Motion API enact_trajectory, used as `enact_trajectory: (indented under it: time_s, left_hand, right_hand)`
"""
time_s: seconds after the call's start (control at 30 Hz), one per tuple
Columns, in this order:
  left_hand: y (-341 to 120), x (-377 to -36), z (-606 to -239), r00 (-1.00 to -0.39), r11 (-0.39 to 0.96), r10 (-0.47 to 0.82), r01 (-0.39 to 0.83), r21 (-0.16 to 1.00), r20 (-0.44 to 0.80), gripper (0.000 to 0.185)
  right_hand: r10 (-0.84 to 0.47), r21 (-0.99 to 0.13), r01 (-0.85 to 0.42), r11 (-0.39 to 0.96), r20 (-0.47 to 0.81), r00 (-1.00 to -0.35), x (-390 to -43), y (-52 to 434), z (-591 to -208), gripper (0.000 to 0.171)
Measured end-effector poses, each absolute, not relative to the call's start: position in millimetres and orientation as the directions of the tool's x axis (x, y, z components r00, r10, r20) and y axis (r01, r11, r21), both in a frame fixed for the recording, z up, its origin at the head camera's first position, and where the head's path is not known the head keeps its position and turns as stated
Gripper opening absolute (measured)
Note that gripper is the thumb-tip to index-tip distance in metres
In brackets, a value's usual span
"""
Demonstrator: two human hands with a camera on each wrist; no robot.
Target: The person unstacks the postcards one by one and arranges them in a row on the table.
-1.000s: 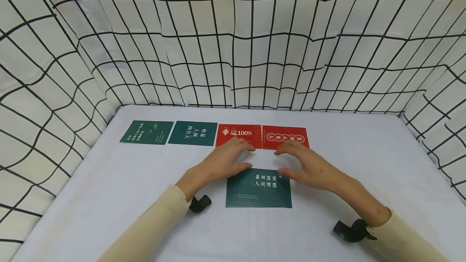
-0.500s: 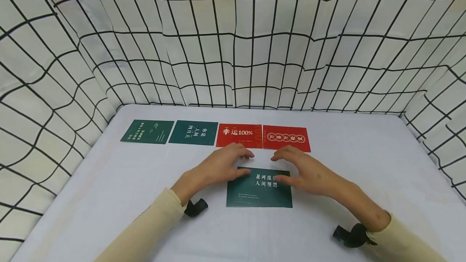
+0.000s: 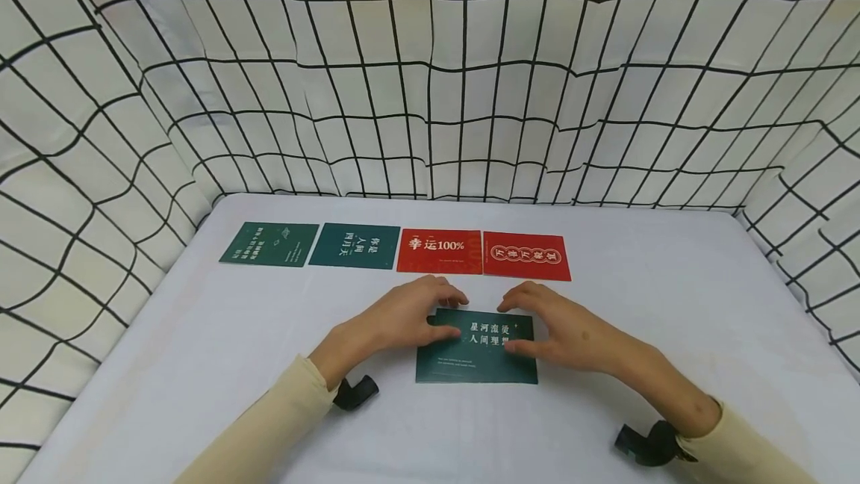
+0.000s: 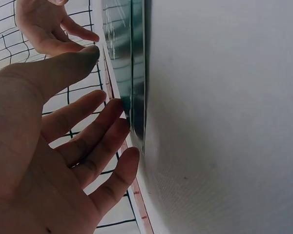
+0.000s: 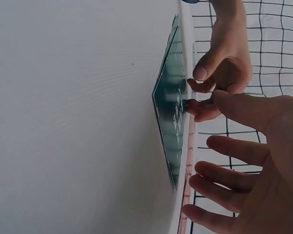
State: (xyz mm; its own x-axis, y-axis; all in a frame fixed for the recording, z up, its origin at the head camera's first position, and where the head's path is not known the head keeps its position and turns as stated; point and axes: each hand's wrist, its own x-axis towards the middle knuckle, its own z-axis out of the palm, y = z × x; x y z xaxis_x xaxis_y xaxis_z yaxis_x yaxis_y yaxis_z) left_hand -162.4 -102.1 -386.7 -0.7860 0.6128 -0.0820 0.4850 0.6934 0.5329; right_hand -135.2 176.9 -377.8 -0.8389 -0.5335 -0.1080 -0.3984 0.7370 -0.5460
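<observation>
1. A dark green card [image 3: 476,346] lies flat on the white tabletop [image 3: 672,320], near the front middle, with bare cloth open on its left, right and near sides.
2. The left hand [image 3: 396,316] sits at the card's far left corner and the right hand [image 3: 564,323] at its far right corner. Both thumbs rest on the card's face beside the white writing, and the other fingers arch over its far edge.
3. The fingers of both hands are spread and only gently bent, closed round nothing; whether their tips touch the far edge cannot be told from the head view.
4. Beyond the hands, four cards lie edge to edge in a row: a green card [image 3: 270,243], a second green card [image 3: 354,246], a red card [image 3: 440,251] and a second red card [image 3: 526,255]. A strip of bare tabletop parts the row from the near card.
5. The tabletop's far and side edges meet a hanging white cloth with a black grid [image 3: 430,81].
6. The near card reads "星河滚烫 人间理想" in white; the first red card reads "幸运100%". The other cards' print is too small to read surely.
7. The left wrist view shows the left palm with fingers [image 4: 102,141] splayed close to the card's edge. The right wrist view shows the right fingers [image 5: 229,151] apart, and the left thumb on the green face.
</observation>
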Motion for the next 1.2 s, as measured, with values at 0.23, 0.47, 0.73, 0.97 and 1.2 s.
enact_trajectory:
  time_s: [0.23,0.47,0.73,0.97,1.2]
  left_hand:
    - [-105.0,-159.8,-387.8,-0.773,0.686,0.628,0.495,0.533,-0.091,0.057]
    - [-107.3,-156.2,-386.7,-0.763,0.678,0.639,0.497,0.541,-0.099,0.063]
    - [-110.2,-152.1,-385.0,-0.735,0.668,0.670,0.538,0.514,-0.102,0.073]
    - [-112.9,-148.4,-384.5,-0.705,0.663,0.703,0.602,0.446,-0.094,0.085]
    - [-113.4,-147.0,-384.3,-0.702,0.664,0.707,0.617,0.423,-0.087,0.087]
  right_hand:
    - [-0.543,-0.540,-0.398,0.742,-0.135,-0.829,-132.2,175.5,-381.2,0.060]
    - [-0.581,-0.507,-0.456,0.732,-0.114,-0.806,-129.0,174.3,-384.1,0.063]
    - [-0.606,-0.465,-0.497,0.733,-0.112,-0.788,-124.2,170.9,-385.6,0.068]
    - [-0.632,-0.439,-0.531,0.724,-0.114,-0.767,-120.9,165.7,-385.5,0.074]
    - [-0.647,-0.398,-0.570,0.718,-0.083,-0.758,-118.6,164.2,-385.9,0.076]
